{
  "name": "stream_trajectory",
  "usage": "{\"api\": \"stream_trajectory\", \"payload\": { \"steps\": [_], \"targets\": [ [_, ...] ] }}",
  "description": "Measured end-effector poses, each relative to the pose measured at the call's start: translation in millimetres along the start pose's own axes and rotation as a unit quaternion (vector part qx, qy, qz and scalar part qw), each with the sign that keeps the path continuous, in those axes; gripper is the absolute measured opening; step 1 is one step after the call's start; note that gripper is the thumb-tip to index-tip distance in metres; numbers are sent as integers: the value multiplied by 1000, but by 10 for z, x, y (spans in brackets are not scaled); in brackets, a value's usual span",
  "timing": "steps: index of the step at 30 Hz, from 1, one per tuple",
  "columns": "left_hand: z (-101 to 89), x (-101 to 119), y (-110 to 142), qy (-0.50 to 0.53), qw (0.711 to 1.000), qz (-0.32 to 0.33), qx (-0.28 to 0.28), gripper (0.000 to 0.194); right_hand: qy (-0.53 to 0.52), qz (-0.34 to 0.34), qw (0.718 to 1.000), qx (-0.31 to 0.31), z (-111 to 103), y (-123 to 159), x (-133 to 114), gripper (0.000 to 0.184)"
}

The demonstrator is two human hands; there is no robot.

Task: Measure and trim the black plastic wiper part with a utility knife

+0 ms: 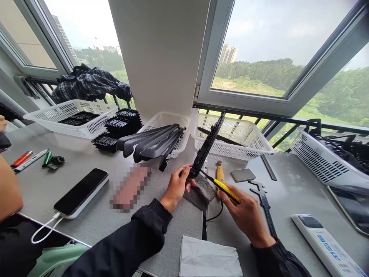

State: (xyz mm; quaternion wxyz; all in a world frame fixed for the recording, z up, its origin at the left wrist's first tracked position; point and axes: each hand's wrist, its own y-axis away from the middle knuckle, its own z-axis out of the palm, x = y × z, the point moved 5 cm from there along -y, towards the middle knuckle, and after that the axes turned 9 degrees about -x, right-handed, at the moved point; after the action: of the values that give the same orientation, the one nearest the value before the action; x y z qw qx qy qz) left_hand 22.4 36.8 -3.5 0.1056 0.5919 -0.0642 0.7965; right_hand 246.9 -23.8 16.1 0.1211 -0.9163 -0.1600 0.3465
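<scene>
My left hand [178, 185] grips the lower end of a long black plastic trim part [208, 142], which tilts up and to the right above the table. In my right hand [245, 211] is a yellow and black utility knife [226, 189], its tip against or very near the lower end of the part. A grey cloth [201, 192] lies on the table under both hands. Just behind the knife lies a yellow rotary tool [220, 173] with a black cord.
Long dark trim parts [152, 144] lean in a white basket [184, 127]; another white basket [248, 152] stands right of it. Nearby are stacked black parts [122, 125], a phone on a power bank [82, 192], a caliper [265, 204], white paper [209, 257]. A co-worker's arm [8, 188] shows at left.
</scene>
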Motion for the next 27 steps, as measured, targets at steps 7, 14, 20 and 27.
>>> {"api": "stream_trajectory", "payload": {
  "steps": [7, 14, 20, 27],
  "targets": [
    [-9, -7, -12, -5, 1000, 1, 7, 83, 35, -20, 999, 0, 59, 21, -86, 25],
    [1, -22, -18, 1, 1000, 0, -4, 86, 34, -27, 999, 0, 54, 8, -51, 25],
    [-10, -45, -17, 9, 1000, 7, 7, 86, 33, -35, 999, -5, 60, 9, -99, 21],
    [-54, -63, -33, 13, 999, 13, 38, 81, 49, -63, 997, 4, 51, 41, -114, 19]
  ]
}}
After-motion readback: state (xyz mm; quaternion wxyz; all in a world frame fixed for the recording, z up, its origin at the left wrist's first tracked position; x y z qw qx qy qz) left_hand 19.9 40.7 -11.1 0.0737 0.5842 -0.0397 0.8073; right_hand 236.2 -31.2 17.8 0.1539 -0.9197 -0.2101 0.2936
